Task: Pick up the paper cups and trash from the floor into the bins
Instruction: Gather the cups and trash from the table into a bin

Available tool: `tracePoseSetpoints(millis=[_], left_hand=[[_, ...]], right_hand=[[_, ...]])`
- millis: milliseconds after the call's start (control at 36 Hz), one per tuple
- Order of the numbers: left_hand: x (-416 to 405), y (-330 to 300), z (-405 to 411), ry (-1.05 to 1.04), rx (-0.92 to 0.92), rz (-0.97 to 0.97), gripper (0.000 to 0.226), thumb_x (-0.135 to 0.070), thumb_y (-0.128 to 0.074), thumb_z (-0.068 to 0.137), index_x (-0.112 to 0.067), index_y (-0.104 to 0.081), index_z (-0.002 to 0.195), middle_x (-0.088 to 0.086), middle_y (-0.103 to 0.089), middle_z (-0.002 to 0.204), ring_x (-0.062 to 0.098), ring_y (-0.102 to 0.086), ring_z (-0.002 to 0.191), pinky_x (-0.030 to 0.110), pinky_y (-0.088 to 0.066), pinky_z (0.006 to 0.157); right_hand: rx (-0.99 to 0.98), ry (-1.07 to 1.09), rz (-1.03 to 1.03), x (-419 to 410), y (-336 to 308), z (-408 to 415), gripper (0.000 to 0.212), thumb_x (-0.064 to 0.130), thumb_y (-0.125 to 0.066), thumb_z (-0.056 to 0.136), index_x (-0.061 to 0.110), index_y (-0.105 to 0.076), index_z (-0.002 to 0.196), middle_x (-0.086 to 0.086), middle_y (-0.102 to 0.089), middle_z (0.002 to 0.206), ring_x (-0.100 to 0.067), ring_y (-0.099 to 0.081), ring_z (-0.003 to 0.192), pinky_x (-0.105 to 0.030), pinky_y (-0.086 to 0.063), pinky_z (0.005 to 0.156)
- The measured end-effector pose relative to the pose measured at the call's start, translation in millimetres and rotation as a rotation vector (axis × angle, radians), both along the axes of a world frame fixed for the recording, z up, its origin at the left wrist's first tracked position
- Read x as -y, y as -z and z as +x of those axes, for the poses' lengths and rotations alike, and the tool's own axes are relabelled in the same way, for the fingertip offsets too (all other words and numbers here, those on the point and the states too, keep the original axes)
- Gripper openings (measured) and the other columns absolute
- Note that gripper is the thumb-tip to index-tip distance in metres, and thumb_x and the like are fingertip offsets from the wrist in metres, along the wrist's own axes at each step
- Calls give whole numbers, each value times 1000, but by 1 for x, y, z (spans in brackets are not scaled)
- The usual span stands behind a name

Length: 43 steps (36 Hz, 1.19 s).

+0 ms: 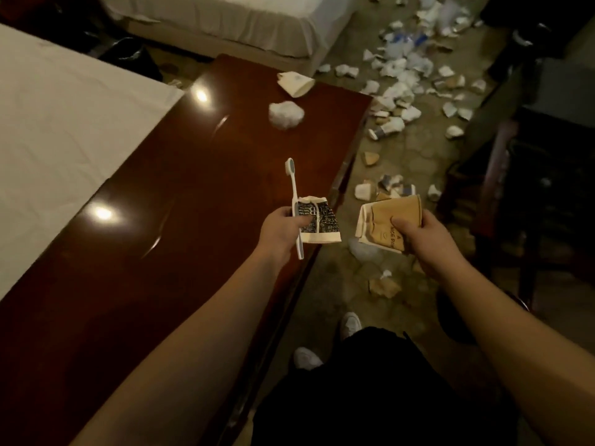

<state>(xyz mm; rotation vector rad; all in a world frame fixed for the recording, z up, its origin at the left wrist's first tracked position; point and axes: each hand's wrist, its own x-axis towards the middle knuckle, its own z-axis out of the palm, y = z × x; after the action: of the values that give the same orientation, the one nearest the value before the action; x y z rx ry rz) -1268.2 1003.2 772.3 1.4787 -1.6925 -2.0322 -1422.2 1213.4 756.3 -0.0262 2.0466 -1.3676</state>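
My left hand [280, 233] grips a flattened black-and-white printed paper cup [320, 225] together with a white toothbrush [294, 194], held over the edge of the dark wooden bench. My right hand [428, 243] holds a squashed brown paper cup [386, 220] above the floor. Several crushed white and brown cups and paper scraps [399, 91] litter the patterned floor ahead. On the bench lie a crumpled white cup [295, 83] and a white wad [286, 114]. No bin is clearly visible.
A glossy wooden bench [180, 220] runs along a white bed [58, 133] on the left. Another bed [231, 24] stands at the back. Dark furniture [547, 188] lines the right. My white shoes [349, 323] stand on the floor below.
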Motion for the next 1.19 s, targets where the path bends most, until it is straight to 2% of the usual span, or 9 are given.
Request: tracePoseSetpoints(millis=[111,222,333,472,611,833,889,1139,1195], left_hand=[[-48,14,-25,148,17,20,17,-8,-66,91,-10,-67,107,5,-72,103,20,-70,91,30,-55,71],[-100,37,-53,258,71,53,18,-6,-68,88,-11,-67,106,9,-73,104,25,-71,93,43,-57,88],[-157,65,-79,373,144,60,17,-5,-69,87,-9,-66,103,9,-72,102,26,-70,95,41,-56,90],[-234,102,-104,513,250,44,27,-6,-71,86,-7,-66,112,10,-72,106,25,-69,95,40,-56,88],[-309,137,-133,582,312,38,24,-2,-68,87,-9,-64,109,5,-67,99,19,-64,87,26,-51,68],[-403,194,-181,660,380,-8,33,-12,-73,84,-9,-66,115,5,-71,108,19,-67,93,33,-55,81],[-465,246,-221,700,393,-6,34,-12,-73,84,-9,-64,117,4,-70,108,18,-66,92,31,-53,77],[-525,353,-293,894,389,-109,34,-12,-69,86,-8,-61,119,7,-68,108,21,-65,91,34,-55,73],[-534,386,-308,910,398,-133,31,-10,-67,86,-8,-61,117,4,-65,100,16,-60,80,26,-48,59]], right_hand=[[-19,69,97,-63,17,3,46,35,-69,91,26,-53,132,0,-67,121,-23,-67,106,-51,-55,94],[0,139,167,-128,39,7,42,44,-71,86,33,-54,124,3,-68,118,-21,-67,105,-52,-55,93],[52,220,214,-193,56,14,43,34,-66,94,21,-52,132,3,-65,117,-16,-65,99,-34,-56,79],[169,350,253,-278,95,22,48,34,-67,93,21,-52,137,1,-67,121,-18,-65,106,-43,-53,96],[276,410,294,-353,130,11,47,36,-66,93,21,-52,136,6,-65,111,-15,-63,99,-38,-51,90],[317,445,364,-429,177,-31,47,37,-63,95,18,-50,136,2,-62,122,-17,-58,105,-37,-49,90],[329,479,398,-482,223,-68,46,37,-63,95,19,-51,136,2,-62,123,-17,-59,104,-39,-50,93],[276,506,443,-524,317,-141,46,36,-66,93,22,-51,134,-3,-61,128,-24,-61,115,-49,-52,98],[248,473,471,-533,346,-158,47,38,-66,93,23,-50,134,-4,-56,131,-24,-58,117,-49,-52,97]])
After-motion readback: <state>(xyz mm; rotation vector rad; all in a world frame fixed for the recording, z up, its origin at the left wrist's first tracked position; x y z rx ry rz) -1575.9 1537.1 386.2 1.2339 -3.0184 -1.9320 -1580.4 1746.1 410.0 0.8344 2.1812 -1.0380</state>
